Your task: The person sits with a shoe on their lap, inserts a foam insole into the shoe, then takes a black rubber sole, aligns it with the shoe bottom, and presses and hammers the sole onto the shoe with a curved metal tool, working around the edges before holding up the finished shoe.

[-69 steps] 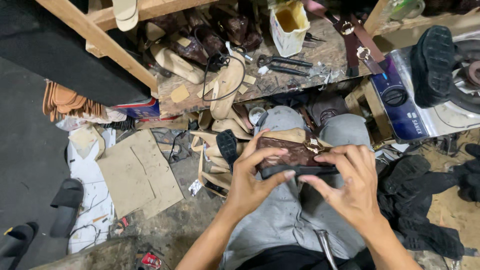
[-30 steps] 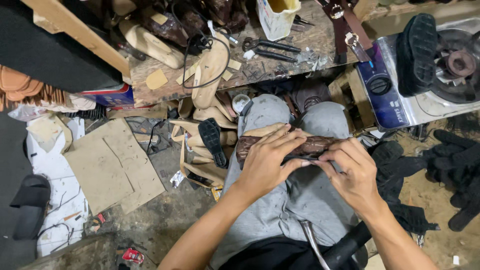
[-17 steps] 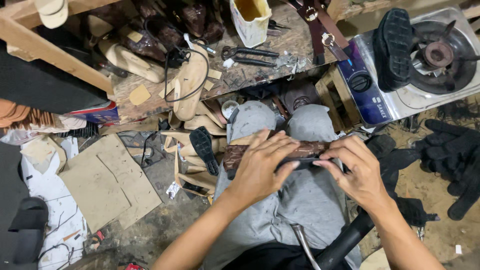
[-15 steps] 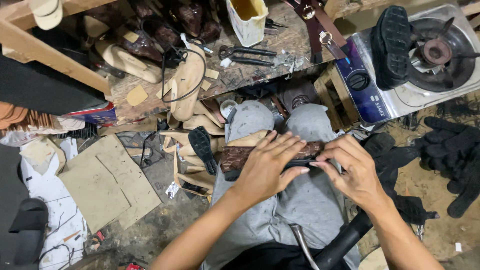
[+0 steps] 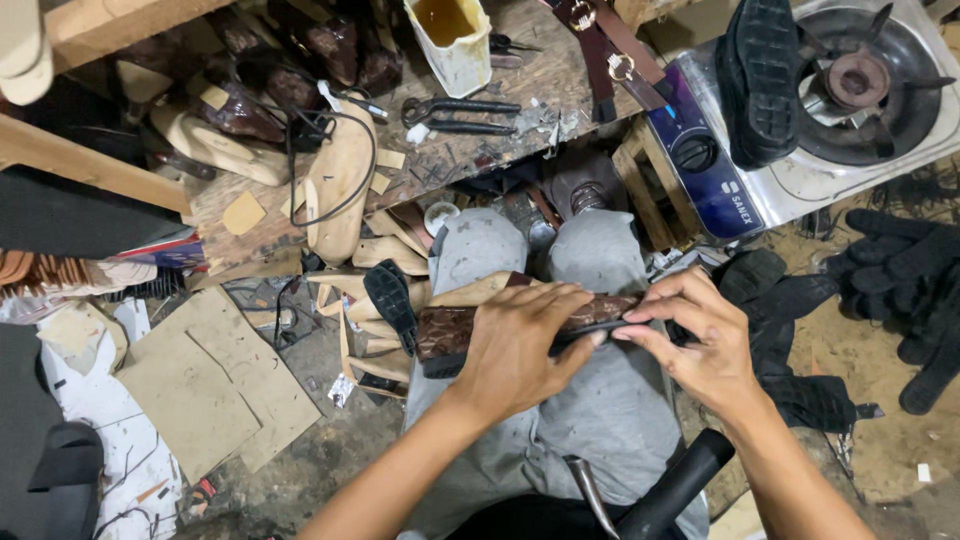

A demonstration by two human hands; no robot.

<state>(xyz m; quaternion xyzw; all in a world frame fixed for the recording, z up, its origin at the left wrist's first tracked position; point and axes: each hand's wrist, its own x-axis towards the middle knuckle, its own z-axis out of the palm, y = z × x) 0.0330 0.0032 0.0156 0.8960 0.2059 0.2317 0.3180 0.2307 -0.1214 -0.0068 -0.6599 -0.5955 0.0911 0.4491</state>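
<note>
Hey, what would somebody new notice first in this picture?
First, the two hands on the lap: the left hand and right hand press a dark brown textured shoe across grey trousers. Next, the black shoe lying on the gas stove, top right.

- A cluttered wooden bench (image 5: 470, 150) carries pliers (image 5: 460, 110), a cut-open white jug (image 5: 455, 45) of amber liquid, brown buckled straps (image 5: 610, 50), wooden lasts (image 5: 335, 185) and dark brown shoes (image 5: 320, 45).
- A black cord (image 5: 350, 160) loops across one last.
- On the dirt floor (image 5: 900, 440) lie cardboard sheets (image 5: 210, 380), white paper scraps (image 5: 100, 440) and black gloves (image 5: 910, 290).
- A gas stove (image 5: 800, 130) beside the bench bears a black shoe (image 5: 760, 75).
</note>
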